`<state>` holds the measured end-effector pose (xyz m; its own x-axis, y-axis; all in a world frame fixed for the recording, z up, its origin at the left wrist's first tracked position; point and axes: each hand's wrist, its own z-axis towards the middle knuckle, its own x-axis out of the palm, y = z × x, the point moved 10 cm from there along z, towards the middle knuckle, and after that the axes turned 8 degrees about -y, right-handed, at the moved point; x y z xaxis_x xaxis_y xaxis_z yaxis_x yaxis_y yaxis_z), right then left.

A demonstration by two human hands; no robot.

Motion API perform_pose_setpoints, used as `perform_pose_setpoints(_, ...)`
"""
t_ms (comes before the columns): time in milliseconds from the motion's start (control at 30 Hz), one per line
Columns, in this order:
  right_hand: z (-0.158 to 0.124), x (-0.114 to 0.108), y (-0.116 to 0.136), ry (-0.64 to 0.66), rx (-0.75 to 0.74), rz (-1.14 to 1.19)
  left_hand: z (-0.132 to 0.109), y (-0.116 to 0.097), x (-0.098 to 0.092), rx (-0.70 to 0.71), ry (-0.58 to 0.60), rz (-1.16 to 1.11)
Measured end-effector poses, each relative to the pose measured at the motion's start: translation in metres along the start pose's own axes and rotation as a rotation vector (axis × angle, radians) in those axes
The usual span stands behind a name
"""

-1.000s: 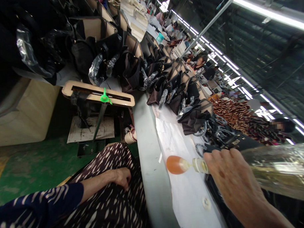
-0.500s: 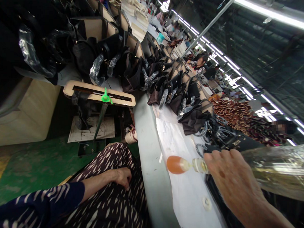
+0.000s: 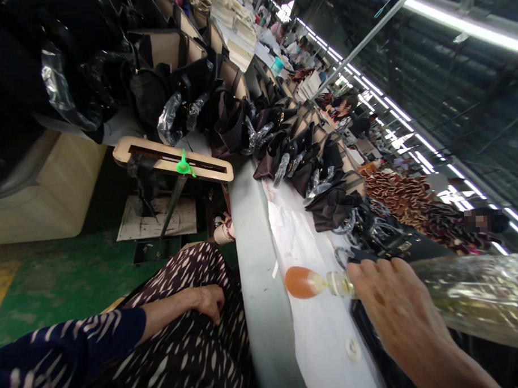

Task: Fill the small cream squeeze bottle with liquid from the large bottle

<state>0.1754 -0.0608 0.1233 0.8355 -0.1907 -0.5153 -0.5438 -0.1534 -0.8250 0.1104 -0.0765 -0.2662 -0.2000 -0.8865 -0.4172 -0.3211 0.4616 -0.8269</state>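
My right hand (image 3: pixel 394 302) is wrapped around the neck of a large clear plastic bottle (image 3: pixel 483 299), which lies tilted almost on its side with yellowish liquid in it. The bottle's mouth points left, toward an orange oval thing (image 3: pixel 303 282) over the white sheet (image 3: pixel 315 339); whether this is a small cup or a tip on the bottle I cannot tell. On my patterned clothing, in my lap, rests my left hand (image 3: pixel 209 302), its fingers loosely curled and nothing visible in them. A small white ring (image 3: pixel 353 349) lies on the sheet below the bottle mouth.
Black handbags (image 3: pixel 278 131) with plastic-wrapped handles stand in rows along the grey table (image 3: pixel 252 245). A wooden slotted frame (image 3: pixel 173 157) with a green clip (image 3: pixel 184 164) stands on a post at left. A cream bin (image 3: pixel 42 196) is beside it. Other people sit farther back.
The view has shifted slightly. My right hand keeps its grip on the tilted bottle, whose body sits slightly lower in view. My left hand stays in my lap.
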Motion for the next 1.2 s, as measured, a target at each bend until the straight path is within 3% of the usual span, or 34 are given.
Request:
perform_pose_setpoints(367, -0.007, -0.007, -0.001, -0.184, -0.056, -0.01, -0.002, -0.002, -0.002, 0.012, -0.001, 0.01)
perform_pose_setpoints(733, -0.01, -0.01, 0.005, -0.274, -0.129, -0.026, -0.002, -0.003, -0.002, -0.001, 0.003, 0.017)
perform_pose_setpoints(1200, -0.011, -0.01, 0.004, -0.289, -0.131, -0.023, -0.001, -0.002, -0.001, 0.025, 0.006, 0.007)
